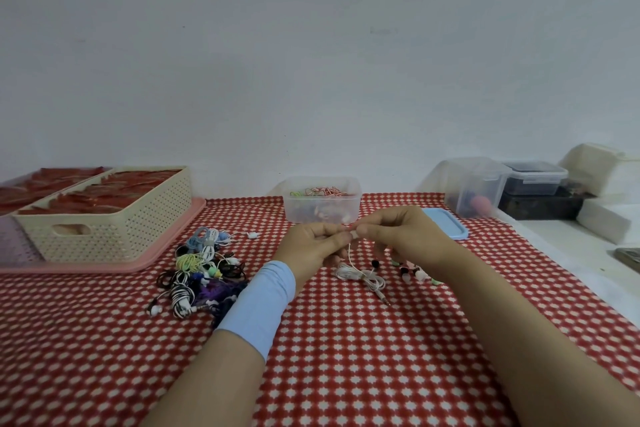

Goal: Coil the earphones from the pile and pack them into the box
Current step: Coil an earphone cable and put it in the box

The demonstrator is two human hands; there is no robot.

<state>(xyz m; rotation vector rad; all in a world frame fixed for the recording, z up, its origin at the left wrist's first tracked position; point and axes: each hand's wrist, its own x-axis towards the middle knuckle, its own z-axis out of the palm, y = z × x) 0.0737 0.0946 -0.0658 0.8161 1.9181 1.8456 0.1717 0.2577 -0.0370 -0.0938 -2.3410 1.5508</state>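
Observation:
A pile of tangled earphones (199, 270) in several colours lies on the red checked cloth, left of my hands. A clear plastic box (322, 208) with coiled earphones inside stands at the back centre. My left hand (311, 246) and my right hand (398, 236) meet just in front of the box, both pinching the earbud end of a white earphone (360, 276). Its cable hangs down to a loose heap on the cloth, with the jack plug lying toward me. A few other earbuds (412, 272) lie under my right hand.
A cream perforated basket (114, 236) with red packets sits on a pink tray (166, 246) at the left. A blue lid (446, 227) lies right of the box. Clear and dark containers (474, 184) and white blocks (602, 218) stand at the back right.

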